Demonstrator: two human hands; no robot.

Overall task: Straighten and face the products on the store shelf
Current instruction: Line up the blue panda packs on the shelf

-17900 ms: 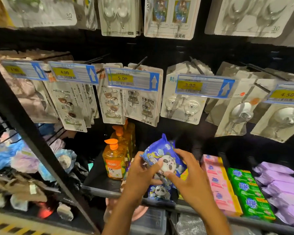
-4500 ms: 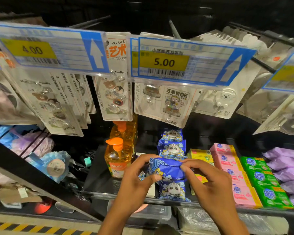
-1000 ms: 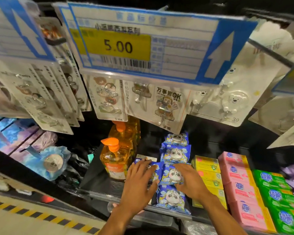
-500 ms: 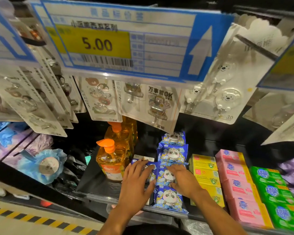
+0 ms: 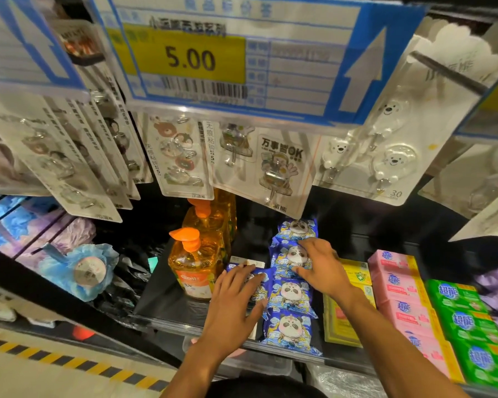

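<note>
Several blue panda-print packs [image 5: 291,326] lie in a front-to-back row on the black shelf [image 5: 167,300]. My right hand [image 5: 318,267] rests flat with spread fingers on the second pack from the back [image 5: 288,255]. My left hand [image 5: 233,300] lies flat on another blue pack [image 5: 260,282] just left of the row, covering most of it. The rearmost pack [image 5: 296,228] sits uncovered behind my right hand.
Orange pump soap bottles [image 5: 194,265] stand left of the packs. Yellow [image 5: 352,282], pink [image 5: 397,288] and green [image 5: 460,311] soap boxes line up to the right. Carded hooks [image 5: 276,168] and a 5.00 price tag [image 5: 227,58] hang low overhead.
My right hand has slid farther back along the row, from the third pack onto the one behind it. My left hand stays flat on the left pack. The camera has moved closer.
</note>
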